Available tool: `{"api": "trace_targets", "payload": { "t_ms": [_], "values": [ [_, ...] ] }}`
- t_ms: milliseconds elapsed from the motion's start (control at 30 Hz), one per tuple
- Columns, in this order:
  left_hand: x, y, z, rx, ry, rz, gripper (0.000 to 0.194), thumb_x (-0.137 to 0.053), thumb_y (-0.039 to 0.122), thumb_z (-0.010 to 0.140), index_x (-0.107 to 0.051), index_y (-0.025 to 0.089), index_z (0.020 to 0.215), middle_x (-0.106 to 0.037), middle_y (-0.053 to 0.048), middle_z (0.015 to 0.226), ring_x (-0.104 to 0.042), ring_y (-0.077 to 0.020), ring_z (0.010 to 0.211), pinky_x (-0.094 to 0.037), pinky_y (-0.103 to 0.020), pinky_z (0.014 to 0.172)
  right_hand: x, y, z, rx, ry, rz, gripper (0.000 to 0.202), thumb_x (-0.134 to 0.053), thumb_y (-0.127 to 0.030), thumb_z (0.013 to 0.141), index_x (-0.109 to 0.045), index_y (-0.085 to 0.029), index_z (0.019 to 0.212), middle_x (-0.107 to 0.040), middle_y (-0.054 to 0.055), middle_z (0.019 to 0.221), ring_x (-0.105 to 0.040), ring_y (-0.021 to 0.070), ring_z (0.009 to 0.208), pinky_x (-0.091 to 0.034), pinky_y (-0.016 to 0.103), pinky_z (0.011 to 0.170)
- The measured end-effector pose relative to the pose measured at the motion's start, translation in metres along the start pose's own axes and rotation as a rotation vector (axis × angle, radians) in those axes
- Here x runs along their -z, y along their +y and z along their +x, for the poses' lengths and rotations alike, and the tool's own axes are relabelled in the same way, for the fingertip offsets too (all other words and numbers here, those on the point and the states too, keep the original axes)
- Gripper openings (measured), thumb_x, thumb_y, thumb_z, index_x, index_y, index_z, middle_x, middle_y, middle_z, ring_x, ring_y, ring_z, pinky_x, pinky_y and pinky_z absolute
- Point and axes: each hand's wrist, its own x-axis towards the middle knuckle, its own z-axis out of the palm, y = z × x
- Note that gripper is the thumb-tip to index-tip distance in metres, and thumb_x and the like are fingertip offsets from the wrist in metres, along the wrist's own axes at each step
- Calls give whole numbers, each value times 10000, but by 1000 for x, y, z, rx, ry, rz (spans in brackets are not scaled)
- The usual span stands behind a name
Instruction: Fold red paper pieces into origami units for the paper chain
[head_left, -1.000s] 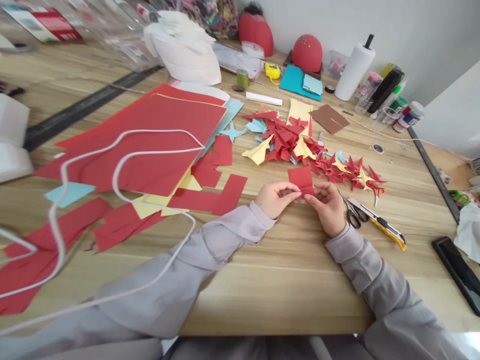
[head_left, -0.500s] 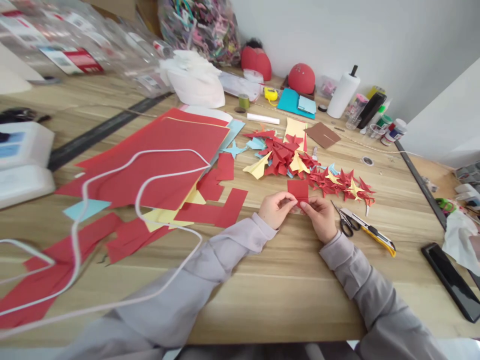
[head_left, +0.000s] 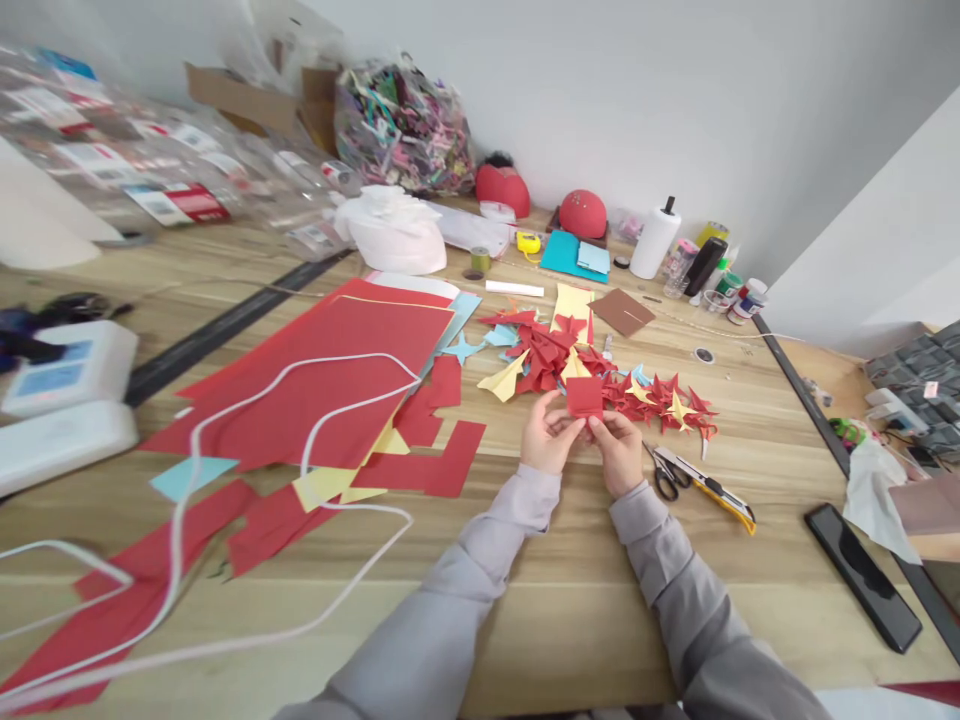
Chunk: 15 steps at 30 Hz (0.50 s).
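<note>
Between both hands is a small piece of red paper (head_left: 584, 395), held upright by its lower edge, where a fold line shows. My left hand (head_left: 546, 438) pinches the lower left corner, thumb in front. My right hand (head_left: 619, 450) grips the lower right corner in the same way. Just beyond the paper lies a heap of folded red paper shapes (head_left: 544, 358), with yellow and blue ones mixed in. Red paper stars (head_left: 660, 396) spread to the right of it. Black scissors (head_left: 666, 474) and a yellow utility knife (head_left: 712, 488) lie right of my right hand.
Large red sheets (head_left: 337, 375) and cut red strips (head_left: 450, 465) cover the left side, crossed by a white cable (head_left: 180, 520). A black phone (head_left: 862, 575) lies at the right. Bottles (head_left: 705, 265), a blue pad (head_left: 562, 255) and a bag of scraps (head_left: 401, 125) stand at the back.
The camera view has tilted up and shifted, so the table appears lower. Both hands have lifted the red paper slightly towards upright and still hold it.
</note>
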Motion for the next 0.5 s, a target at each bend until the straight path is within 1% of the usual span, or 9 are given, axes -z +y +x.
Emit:
{"api": "trace_targets", "payload": {
  "t_ms": [33, 67, 133, 200, 367, 500],
  "values": [
    [-1, -2, 0, 21, 34, -14, 636, -732, 235, 539, -442, 163, 1101, -650, -23, 723, -604, -125, 585, -504, -256, 571, 0, 1, 0, -1, 2, -1, 156, -668, -291, 661, -620, -162, 734, -592, -12, 580, -506, 93, 521, -417, 237, 518],
    [-1, -3, 0, 40, 43, -14, 586, -735, 245, 535, -477, 152, 1053, -655, -30, 723, -605, -125, 584, -500, -251, 563, 1, 1, 0, -1, 5, -13, 160, -667, -294, 661, -623, -160, 736, -600, -8, 589, -509, 93, 523, -419, 238, 521],
    [-1, -4, 0, 78, 47, 4, 436, -739, 264, 525, -551, 124, 892, -659, -45, 708, -606, -126, 591, -493, -238, 546, 3, 2, 1, -8, 9, -57, 173, -672, -305, 651, -623, -157, 725, -600, -9, 581, -503, 91, 512, -420, 238, 520],
    [0, -4, 2, 110, 46, 17, 351, -745, 266, 513, -578, 114, 782, -662, -49, 690, -604, -124, 591, -486, -228, 532, 5, 3, 2, -23, -1, -77, 179, -673, -312, 648, -622, -154, 717, -595, -13, 571, -495, 88, 505, -414, 235, 515],
    [1, 0, 7, 128, 48, -1, 320, -764, 245, 476, -611, 113, 724, -664, -34, 636, -592, -114, 552, -483, -233, 542, 6, 5, 5, -37, -12, -110, 177, -666, -315, 657, -605, -155, 701, -576, -26, 549, -488, 86, 495, -403, 230, 512],
    [3, -3, 10, 166, 40, -45, 326, -777, 241, 459, -635, 112, 722, -672, -31, 630, -589, -110, 541, -486, -238, 550, 8, 5, 6, -37, -17, -96, 164, -666, -298, 661, -599, -154, 700, -590, -21, 577, -492, 81, 493, -396, 227, 511]
  ]
}}
